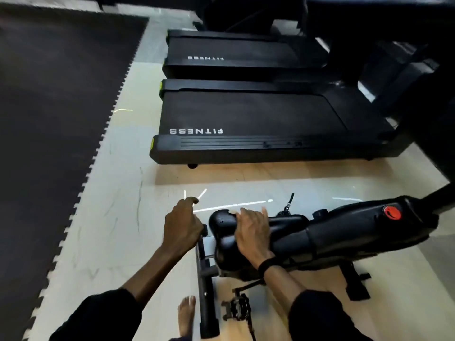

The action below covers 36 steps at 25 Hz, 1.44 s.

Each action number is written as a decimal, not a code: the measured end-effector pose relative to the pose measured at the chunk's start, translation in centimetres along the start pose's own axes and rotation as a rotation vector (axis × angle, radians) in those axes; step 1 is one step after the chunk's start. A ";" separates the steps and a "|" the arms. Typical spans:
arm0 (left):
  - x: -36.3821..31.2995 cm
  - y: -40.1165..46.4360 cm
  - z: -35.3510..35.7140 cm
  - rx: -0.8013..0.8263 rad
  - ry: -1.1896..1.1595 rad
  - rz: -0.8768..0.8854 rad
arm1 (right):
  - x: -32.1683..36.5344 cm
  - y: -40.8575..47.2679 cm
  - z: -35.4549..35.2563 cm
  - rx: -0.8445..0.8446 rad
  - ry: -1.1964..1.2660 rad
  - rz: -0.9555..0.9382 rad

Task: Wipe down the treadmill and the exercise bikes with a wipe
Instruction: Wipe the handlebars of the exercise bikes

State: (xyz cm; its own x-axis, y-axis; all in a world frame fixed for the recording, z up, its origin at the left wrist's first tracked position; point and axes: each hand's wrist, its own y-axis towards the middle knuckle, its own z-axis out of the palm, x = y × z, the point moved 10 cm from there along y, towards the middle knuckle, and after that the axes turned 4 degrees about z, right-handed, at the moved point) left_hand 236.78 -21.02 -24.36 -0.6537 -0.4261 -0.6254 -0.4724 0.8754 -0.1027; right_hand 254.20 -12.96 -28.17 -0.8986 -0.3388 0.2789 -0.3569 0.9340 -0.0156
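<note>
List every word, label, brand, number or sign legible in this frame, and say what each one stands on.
"FITNESS", white letters seen upside down, on the belt of the nearer treadmill.
"FITNESS", the same word, smaller and fainter, on the belt of the farther treadmill.
A dark mark on the red knob of the exercise bike: too blurred to read.
No other text shows.

Your exercise bike [320, 237] stands nearest you; two treadmills [246, 114] lie beyond it, the floor mat [54, 107] to their left.

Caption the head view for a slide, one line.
Right hand pressed on the exercise bike's black saddle, left hand beside it, two treadmills beyond.
</note>
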 end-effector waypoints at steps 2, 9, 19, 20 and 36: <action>1.3 1.4 -0.2 0.043 -0.022 0.005 | 3.5 0.1 1.1 0.015 0.011 -0.024; 0.9 4.0 1.7 0.160 -0.108 0.126 | 5.3 -8.0 1.1 0.098 -0.244 -0.682; -1.5 4.2 3.5 0.218 -0.129 0.225 | -0.6 -3.5 -0.3 -0.164 -0.101 0.105; -1.9 4.3 3.3 0.203 -0.145 0.227 | 3.1 -4.1 1.0 -0.162 -0.067 0.029; -5.1 5.6 6.2 0.363 0.015 0.383 | -2.0 -9.3 2.2 -0.163 0.209 0.147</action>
State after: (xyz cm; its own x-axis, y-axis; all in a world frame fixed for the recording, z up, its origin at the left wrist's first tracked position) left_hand 241.16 -12.56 -26.55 -0.7486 -0.0607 -0.6602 0.0360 0.9906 -0.1319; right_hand 258.79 -21.18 -30.67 -0.8595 -0.1835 0.4770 -0.1662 0.9829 0.0788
